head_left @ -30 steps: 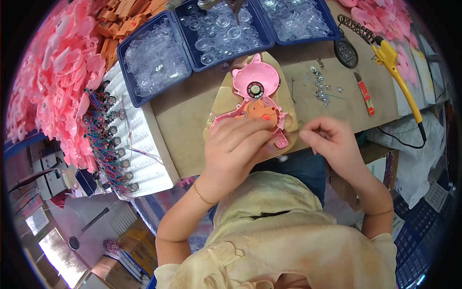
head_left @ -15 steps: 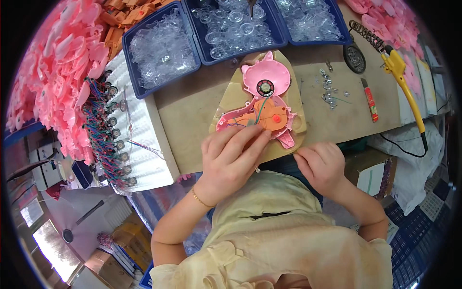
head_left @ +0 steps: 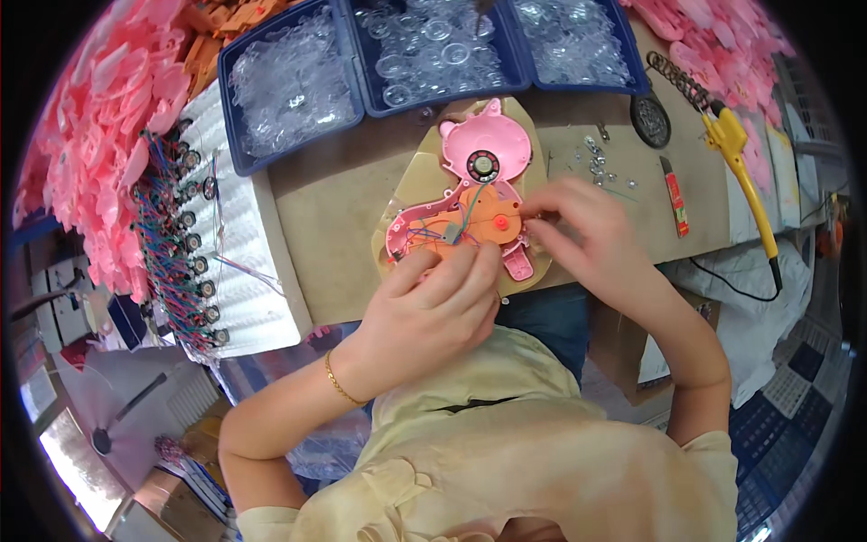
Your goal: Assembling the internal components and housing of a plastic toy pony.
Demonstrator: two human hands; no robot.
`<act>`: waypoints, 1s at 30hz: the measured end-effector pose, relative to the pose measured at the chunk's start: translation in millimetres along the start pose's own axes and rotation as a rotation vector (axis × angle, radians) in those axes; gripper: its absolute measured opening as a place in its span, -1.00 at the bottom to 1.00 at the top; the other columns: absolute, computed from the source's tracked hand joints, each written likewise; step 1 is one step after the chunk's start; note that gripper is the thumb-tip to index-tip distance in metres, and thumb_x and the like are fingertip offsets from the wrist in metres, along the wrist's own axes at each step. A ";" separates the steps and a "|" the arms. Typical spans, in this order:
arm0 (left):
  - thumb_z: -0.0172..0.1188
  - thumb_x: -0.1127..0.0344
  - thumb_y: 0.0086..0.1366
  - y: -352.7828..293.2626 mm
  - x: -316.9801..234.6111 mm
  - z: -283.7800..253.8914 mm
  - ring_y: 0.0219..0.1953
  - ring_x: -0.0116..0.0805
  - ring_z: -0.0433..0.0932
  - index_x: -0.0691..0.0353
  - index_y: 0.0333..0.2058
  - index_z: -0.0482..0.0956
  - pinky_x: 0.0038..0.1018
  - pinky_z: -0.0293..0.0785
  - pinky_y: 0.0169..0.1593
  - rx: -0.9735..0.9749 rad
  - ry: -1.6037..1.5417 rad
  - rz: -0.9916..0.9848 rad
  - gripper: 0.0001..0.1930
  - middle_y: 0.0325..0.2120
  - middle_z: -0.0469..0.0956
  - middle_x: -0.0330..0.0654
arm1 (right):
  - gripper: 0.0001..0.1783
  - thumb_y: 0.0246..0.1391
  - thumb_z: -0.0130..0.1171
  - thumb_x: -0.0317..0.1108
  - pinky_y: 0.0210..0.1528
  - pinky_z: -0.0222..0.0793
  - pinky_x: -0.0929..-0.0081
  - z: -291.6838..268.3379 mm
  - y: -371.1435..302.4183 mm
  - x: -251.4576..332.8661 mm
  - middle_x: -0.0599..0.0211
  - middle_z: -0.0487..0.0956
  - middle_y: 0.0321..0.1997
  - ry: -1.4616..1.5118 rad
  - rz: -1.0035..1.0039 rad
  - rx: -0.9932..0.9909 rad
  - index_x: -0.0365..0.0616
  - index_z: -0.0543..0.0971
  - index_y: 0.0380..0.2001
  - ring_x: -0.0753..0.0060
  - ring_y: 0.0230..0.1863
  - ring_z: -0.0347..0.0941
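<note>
A pink animal-shaped plastic shell half lies open side up in a tan holder. A round black speaker sits in its upper part. Lower down is an orange gearbox with a red knob, and thin coloured wires cross it to a small pale block. My left hand is closed, its curled fingertips on the gearbox's near-left edge and hiding part of the shell. My right hand pinches at the right edge of the shell with thumb and forefinger.
Blue trays of clear plastic parts stand behind the holder. Pink shells and wired speakers are heaped at left. Small metal parts, a red cutter and a yellow soldering iron on a coiled stand are at right.
My right hand has moved up from the holder's near edge to the shell's right side. My left hand has drawn slightly nearer to me, uncovering the pale block and wires.
</note>
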State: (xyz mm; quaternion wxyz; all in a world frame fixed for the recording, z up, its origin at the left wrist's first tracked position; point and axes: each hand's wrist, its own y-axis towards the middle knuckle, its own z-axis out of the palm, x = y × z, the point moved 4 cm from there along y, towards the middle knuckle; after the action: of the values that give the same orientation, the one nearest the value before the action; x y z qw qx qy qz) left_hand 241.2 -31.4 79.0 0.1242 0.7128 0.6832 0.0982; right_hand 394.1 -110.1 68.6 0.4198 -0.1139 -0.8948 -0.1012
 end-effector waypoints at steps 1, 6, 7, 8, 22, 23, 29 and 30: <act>0.23 0.01 -0.06 -0.3 -2.1 -0.5 -0.11 -0.44 0.38 0.15 -0.21 0.57 -0.44 0.27 -0.05 0.025 -0.027 0.036 -0.55 -0.12 0.45 -0.31 | -0.85 -0.04 0.16 -0.51 -0.28 0.37 0.47 -2.1 -2.0 -1.3 0.24 0.51 -0.40 0.000 -0.004 0.009 -0.28 0.52 -0.34 0.31 -0.33 0.47; 0.20 -0.04 -0.05 0.4 -0.2 -4.3 -0.10 -0.43 0.38 0.18 -0.22 0.57 -0.41 0.28 -0.04 0.131 -0.092 0.052 -0.52 -0.10 0.43 -0.27 | -0.82 -0.02 0.13 -0.52 -0.23 0.39 0.50 -7.2 -0.3 4.3 0.19 0.57 -0.33 0.100 0.163 0.012 -0.26 0.55 -0.28 0.30 -0.28 0.51; 0.20 -0.04 -0.05 0.4 -0.4 -4.2 -0.10 -0.42 0.39 0.19 -0.22 0.56 -0.41 0.28 -0.04 0.141 -0.101 0.041 -0.51 -0.11 0.44 -0.26 | -0.82 -0.02 0.13 -0.52 -0.23 0.39 0.50 -6.1 -1.0 5.6 0.19 0.57 -0.33 0.097 0.166 0.012 -0.26 0.55 -0.28 0.30 -0.28 0.51; 0.20 -0.04 -0.05 0.3 -1.0 -3.3 -0.10 -0.42 0.39 0.19 -0.22 0.56 -0.41 0.28 -0.04 0.139 -0.104 0.042 -0.51 -0.11 0.44 -0.26 | -0.83 -0.02 0.13 -0.52 -0.25 0.39 0.50 -5.5 -2.1 6.6 0.20 0.57 -0.35 0.031 0.161 -0.013 -0.26 0.55 -0.29 0.33 -0.29 0.52; 0.21 -0.04 -0.06 -0.5 -3.8 0.0 -0.16 -0.40 0.40 0.20 -0.12 0.52 -0.38 0.23 -0.03 0.079 -0.126 -0.070 -0.44 -0.15 0.44 -0.27 | -0.90 -0.04 0.15 -0.47 -0.40 0.26 0.59 -1.9 9.2 1.0 0.31 0.46 -0.43 0.016 0.212 -0.015 -0.25 0.54 -0.39 0.46 -0.42 0.39; 0.21 -0.04 -0.06 -0.6 -4.0 0.2 -0.16 -0.40 0.40 0.20 -0.12 0.52 -0.38 0.23 -0.03 0.078 -0.126 -0.073 -0.44 -0.15 0.44 -0.27 | -0.90 -0.06 0.17 -0.48 -0.39 0.27 0.56 -1.5 8.6 0.4 0.30 0.46 -0.43 -0.022 0.150 -0.027 -0.23 0.55 -0.40 0.42 -0.41 0.40; 0.22 0.00 -0.04 -1.5 -6.6 2.5 -0.17 -0.39 0.40 0.21 -0.12 0.52 -0.37 0.25 -0.04 0.053 -0.125 -0.080 -0.47 -0.15 0.44 -0.26 | -0.83 -0.21 0.27 -0.49 -0.31 0.26 0.40 2.4 -8.7 1.1 0.32 0.49 -0.40 -0.257 -0.126 -0.133 -0.18 0.55 -0.44 0.26 -0.35 0.40; 0.22 0.00 -0.05 -1.3 -6.4 2.4 -0.16 -0.39 0.40 0.22 -0.13 0.52 -0.37 0.25 -0.04 0.052 -0.130 -0.083 -0.46 -0.15 0.44 -0.26 | -0.82 -0.24 0.28 -0.49 -0.27 0.24 0.36 2.1 -10.0 1.2 0.34 0.50 -0.38 -0.263 -0.148 -0.157 -0.16 0.56 -0.44 0.24 -0.33 0.40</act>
State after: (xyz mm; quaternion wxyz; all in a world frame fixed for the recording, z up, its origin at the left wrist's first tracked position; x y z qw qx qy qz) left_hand 240.5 -37.8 76.4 0.1536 0.6918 0.7050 0.0288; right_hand 389.0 -119.0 67.4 0.2803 -0.0925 -0.9373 -0.1854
